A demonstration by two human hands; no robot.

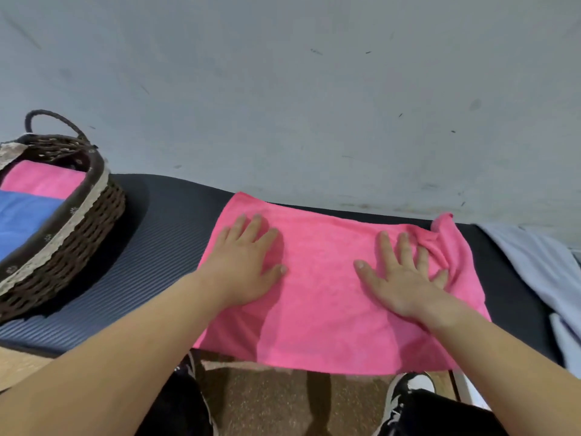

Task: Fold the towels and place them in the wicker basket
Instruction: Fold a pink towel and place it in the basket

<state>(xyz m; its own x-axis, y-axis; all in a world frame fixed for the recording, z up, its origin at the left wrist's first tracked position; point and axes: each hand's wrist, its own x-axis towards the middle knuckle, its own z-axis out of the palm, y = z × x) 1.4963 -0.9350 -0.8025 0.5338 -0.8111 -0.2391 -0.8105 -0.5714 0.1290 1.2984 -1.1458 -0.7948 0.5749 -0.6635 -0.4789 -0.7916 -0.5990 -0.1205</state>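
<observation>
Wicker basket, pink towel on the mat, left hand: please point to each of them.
wicker basket (97,215): head view, on its woven side wall.
pink towel (320,297): head view, on its flat middle between the hands.
left hand (243,265): head view, on its back.

My pink towel (327,297) is soft, fuzzy cloth. The basket (78,228) is rough brown wicker with a lacy cloth rim. The dark mat (151,247) looks ribbed, rubbery and dull. The wall (283,89) is scuffed and matt.
</observation>
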